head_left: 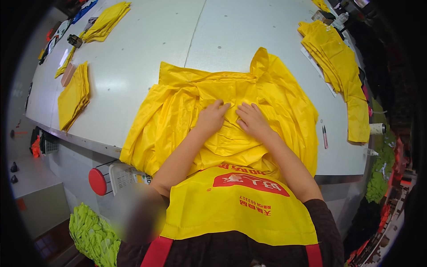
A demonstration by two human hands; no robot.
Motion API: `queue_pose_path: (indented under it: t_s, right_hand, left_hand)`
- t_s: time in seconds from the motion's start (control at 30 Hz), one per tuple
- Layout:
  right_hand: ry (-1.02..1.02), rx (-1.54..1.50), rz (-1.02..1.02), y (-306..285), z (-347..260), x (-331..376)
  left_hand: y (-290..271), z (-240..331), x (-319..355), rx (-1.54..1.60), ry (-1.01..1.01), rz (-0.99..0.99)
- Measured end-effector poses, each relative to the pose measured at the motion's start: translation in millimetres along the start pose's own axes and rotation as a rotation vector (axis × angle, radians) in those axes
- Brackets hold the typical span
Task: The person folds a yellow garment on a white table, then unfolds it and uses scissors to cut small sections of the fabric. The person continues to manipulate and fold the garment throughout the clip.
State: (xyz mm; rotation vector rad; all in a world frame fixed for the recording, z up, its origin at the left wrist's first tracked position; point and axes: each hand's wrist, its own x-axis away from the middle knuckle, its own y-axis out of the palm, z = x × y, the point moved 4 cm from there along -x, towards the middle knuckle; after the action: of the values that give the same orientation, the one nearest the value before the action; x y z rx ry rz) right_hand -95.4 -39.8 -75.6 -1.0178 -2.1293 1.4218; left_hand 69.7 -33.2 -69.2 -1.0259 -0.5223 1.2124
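A large yellow garment (275, 133) of thin, shiny cloth, much like a raincoat, is spread in loose folds over the near edge of the table. My left hand (212, 118) rests on its middle, fingers lying on the cloth below a gathered band. Just to the right, my right hand (252, 119) touches the same panel with its fingers bent a little and apart. A narrow strip of creased cloth separates the two hands. The garment's upper right corner stands up in a raised fold.
Folded yellow pieces (74, 98) lie on the pale table (133, 44) at left, with another stack (106, 22) farther back. A long yellow pile (329, 58) lines the right side. A pen (324, 137) lies right of the garment. Below left are a red round stool (97, 181) and a white basket (126, 174).
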Motion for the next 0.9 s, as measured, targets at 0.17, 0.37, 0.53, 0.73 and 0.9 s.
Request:
queue_pose_path:
  t_s: [0.17,0.37,0.53,0.73,0.9]
  right_hand:
    - [-0.185,0.012,-0.195,-53.1,-53.6,44.8]
    - [0.139,-0.206,-0.142,-25.2,-18.1,45.1]
    - [0.457,-0.198,-0.012,-13.8,15.7,10.4]
    - [0.548,0.058,-0.035,-14.0,7.5,-5.9]
    - [-0.063,0.349,0.239,-30.3,-38.7,-7.5]
  left_hand:
    - [-13.3,-1.6,2.0,0.154,-0.005,-0.131]
    - [-24.8,-11.9,2.0,0.386,-0.033,-0.414]
    - [-17.7,-50.5,-2.4,1.151,-0.427,-0.496]
    - [-18.9,-37.8,9.0,0.219,-0.392,-0.322]
    - [-16.9,-29.9,10.4,0.142,-0.363,-0.234]
